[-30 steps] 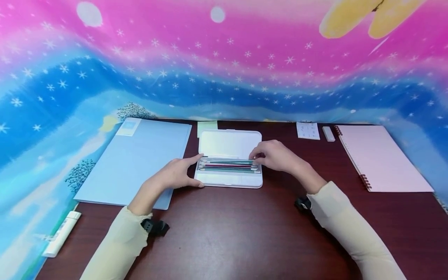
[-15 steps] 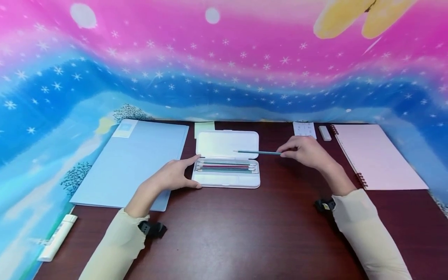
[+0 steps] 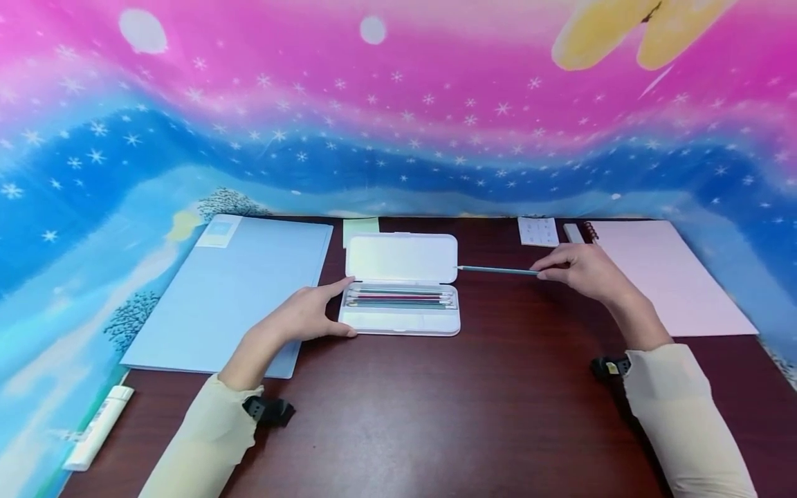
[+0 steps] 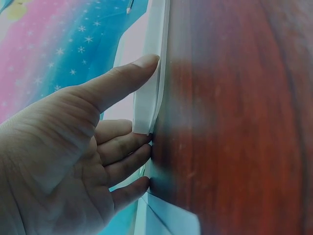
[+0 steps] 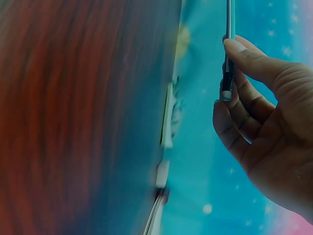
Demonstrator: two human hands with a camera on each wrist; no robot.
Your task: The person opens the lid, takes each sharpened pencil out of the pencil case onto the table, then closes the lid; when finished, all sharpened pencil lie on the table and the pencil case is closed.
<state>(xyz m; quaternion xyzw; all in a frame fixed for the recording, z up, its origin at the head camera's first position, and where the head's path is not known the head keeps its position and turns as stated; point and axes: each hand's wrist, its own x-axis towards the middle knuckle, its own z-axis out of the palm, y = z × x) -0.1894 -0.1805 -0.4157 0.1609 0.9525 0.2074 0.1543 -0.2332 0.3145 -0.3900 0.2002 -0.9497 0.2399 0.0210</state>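
Observation:
A white pencil case [image 3: 401, 324] lies with its lid [image 3: 401, 257] raised at the back. Several pencils [image 3: 401, 299], dark green and one reddish, lie in its tray. My left hand [image 3: 300, 318] holds the case's left end, thumb at the front corner and index finger near the hinge; the left wrist view has the thumb [image 4: 127, 81] on the case wall. To the right of the case, my right hand [image 3: 588, 271] pinches a green pencil [image 3: 498, 270] near its back end, tip pointing left at the lid's edge. Its eraser end [image 5: 226, 95] shows in the right wrist view.
A light blue folder [image 3: 236, 277] lies left, partly under the left hand. A pink spiral notebook [image 3: 679, 277] is at right, with a white eraser [image 3: 572, 234] and a printed paper [image 3: 538, 232] nearby. Green sticky notes [image 3: 361, 227] sit behind the case; a white tube [image 3: 99, 429] lies front left.
My right hand has lifted the green pencil out of the case and carried it right, past the lid. My left hand has stayed on the case, which remains in place.

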